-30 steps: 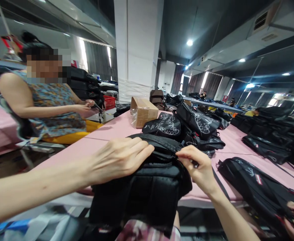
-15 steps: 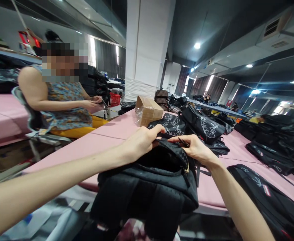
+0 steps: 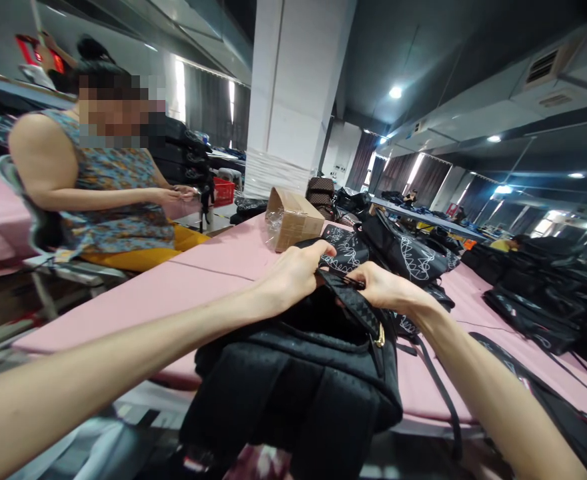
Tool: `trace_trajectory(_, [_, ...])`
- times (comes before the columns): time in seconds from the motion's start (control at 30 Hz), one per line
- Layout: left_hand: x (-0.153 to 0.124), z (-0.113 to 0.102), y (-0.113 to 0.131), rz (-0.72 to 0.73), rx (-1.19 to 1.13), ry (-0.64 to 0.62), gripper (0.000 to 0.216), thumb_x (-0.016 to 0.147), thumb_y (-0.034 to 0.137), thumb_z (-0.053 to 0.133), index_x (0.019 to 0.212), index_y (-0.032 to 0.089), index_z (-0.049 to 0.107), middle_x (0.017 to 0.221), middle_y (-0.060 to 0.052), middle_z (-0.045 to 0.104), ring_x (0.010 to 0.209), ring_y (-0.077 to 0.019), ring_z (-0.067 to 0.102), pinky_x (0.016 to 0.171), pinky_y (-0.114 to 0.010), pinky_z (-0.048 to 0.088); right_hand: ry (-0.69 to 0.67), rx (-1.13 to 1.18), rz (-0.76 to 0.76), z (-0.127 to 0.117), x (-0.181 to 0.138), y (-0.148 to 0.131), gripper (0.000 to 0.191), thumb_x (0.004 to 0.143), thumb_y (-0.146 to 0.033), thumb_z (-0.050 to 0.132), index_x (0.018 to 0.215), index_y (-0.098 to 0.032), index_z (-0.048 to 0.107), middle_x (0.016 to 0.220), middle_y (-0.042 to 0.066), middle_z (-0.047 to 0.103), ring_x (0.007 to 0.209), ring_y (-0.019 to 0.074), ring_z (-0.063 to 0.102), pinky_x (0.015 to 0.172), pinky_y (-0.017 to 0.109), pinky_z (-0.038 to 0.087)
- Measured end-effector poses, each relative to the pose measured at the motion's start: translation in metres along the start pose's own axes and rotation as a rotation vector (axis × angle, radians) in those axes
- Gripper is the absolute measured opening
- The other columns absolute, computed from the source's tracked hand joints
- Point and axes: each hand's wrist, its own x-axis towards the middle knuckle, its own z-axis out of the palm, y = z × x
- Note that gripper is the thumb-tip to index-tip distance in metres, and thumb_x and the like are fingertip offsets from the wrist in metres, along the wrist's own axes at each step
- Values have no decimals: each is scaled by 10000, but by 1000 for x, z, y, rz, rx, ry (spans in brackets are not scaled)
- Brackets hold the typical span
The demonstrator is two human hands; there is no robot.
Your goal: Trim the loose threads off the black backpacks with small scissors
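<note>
A black backpack (image 3: 293, 380) stands at the table's front edge, its straps toward me and its top gaping. My left hand (image 3: 298, 270) is closed, pinching the far rim of the opening. Close beside it, my right hand (image 3: 373, 287) is closed on the same checkered rim, with small dark thread snips (image 3: 356, 283) in its fingers; their full shape is partly hidden. A gold zipper pull (image 3: 380, 335) hangs at the right end of the opening. The inside of the bag is dark.
Beyond my hands, a cardboard box (image 3: 293, 223) and black bags with white scribble prints (image 3: 413, 250) lie on the pink table (image 3: 213, 270). More black bags (image 3: 538, 313) are piled at right. A seated person (image 3: 113, 187) is at left, near a white pillar (image 3: 293, 100).
Both hands have drawn the far rim up, so its checkered edge and the zipper pull show more. My right hand has shifted slightly left and up. The view has moved a little.
</note>
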Motion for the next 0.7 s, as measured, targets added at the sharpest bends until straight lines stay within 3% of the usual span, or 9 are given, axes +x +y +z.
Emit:
trace_trajectory(0.13, [-29, -10, 7, 318, 110, 239, 290, 814, 228, 484, 1089, 168, 553, 1003, -76, 620, 941, -206, 568, 830, -318, 438, 247, 282, 15, 6, -1, 17, 167, 639, -280, 595, 578, -141, 526, 482, -70, 423, 434, 45, 329, 423, 185, 248])
trace_trajectory(0.2, [-50, -7, 12, 489, 206, 248, 261, 848, 273, 477, 1066, 157, 560, 1012, -93, 615, 932, -206, 555, 814, -320, 435, 318, 394, 13, 7, 3, 28, 151, 623, -274, 598, 587, -138, 543, 499, -56, 467, 441, 53, 368, 436, 186, 287])
trace_trajectory(0.23, [-60, -4, 13, 530, 257, 191, 258, 854, 301, 481, 1050, 154, 565, 963, -93, 623, 881, -205, 558, 775, -318, 437, 351, 431, 9, 7, 6, 32, 154, 619, -278, 603, 587, -137, 549, 505, -48, 483, 445, 56, 382, 441, 187, 300])
trace_trajectory(0.33, [-80, 4, 16, 526, 325, -49, 204, 844, 328, 505, 918, 160, 593, 800, -61, 614, 732, -192, 532, 675, -309, 410, 449, 492, 30, 6, 21, 42, 183, 600, -288, 630, 549, -144, 528, 483, -42, 482, 430, 57, 380, 419, 188, 282])
trace_trajectory(0.4, [-85, 6, 16, 501, 291, -146, 170, 847, 302, 493, 814, 169, 594, 751, -43, 596, 702, -183, 510, 657, -303, 389, 482, 531, 68, 6, 33, 47, 220, 575, -288, 650, 508, -160, 485, 446, -49, 452, 407, 55, 357, 399, 194, 258])
trace_trajectory(0.6, [-86, 2, 17, 466, 242, -224, 188, 856, 289, 471, 773, 175, 595, 748, -41, 601, 705, -190, 510, 662, -309, 390, 430, 611, 67, 4, 43, 55, 291, 502, -283, 733, 495, -168, 466, 446, -51, 462, 411, 57, 366, 413, 205, 288])
trace_trajectory(0.7, [-85, -1, 22, 441, 237, -271, 151, 839, 284, 505, 865, 186, 617, 936, -70, 640, 895, -232, 563, 785, -336, 420, 397, 637, 69, 1, 37, 54, 324, 472, -298, 768, 504, -162, 476, 453, -61, 455, 405, 50, 358, 412, 203, 270])
